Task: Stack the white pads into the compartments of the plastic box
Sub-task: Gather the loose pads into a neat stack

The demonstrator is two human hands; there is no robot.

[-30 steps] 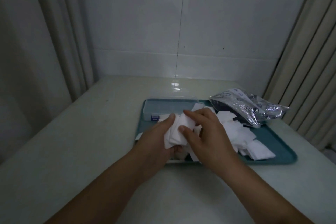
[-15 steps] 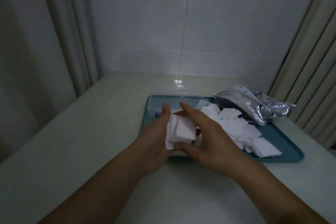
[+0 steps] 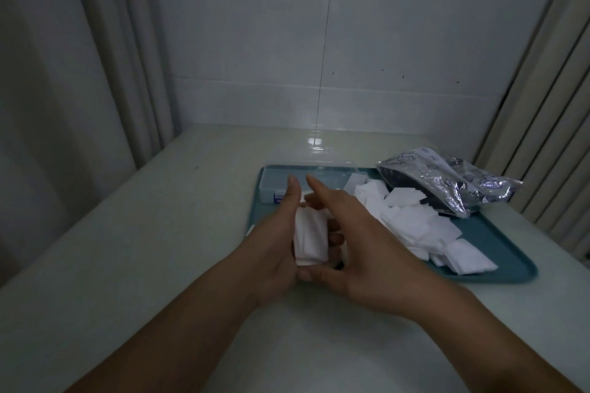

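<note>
A small stack of white pads (image 3: 310, 238) stands on edge between my two palms, above the near left corner of the teal tray (image 3: 498, 246). My left hand (image 3: 276, 233) presses its left side and my right hand (image 3: 360, 233) cups its right side and bottom. A loose heap of white pads (image 3: 415, 220) lies on the tray to the right. The clear plastic box (image 3: 271, 183) sits at the tray's far left corner, partly hidden behind my fingers; its compartments cannot be made out.
A crinkled silver foil bag (image 3: 447, 182) lies across the tray's far right corner. The tray rests on a pale table (image 3: 143, 249) against a white tiled wall, with curtains on both sides.
Both hands have squared the pads into a tighter upright stack between the palms. My right index finger now points forward instead of lying over the stack's top. The camera view shifted slightly.
</note>
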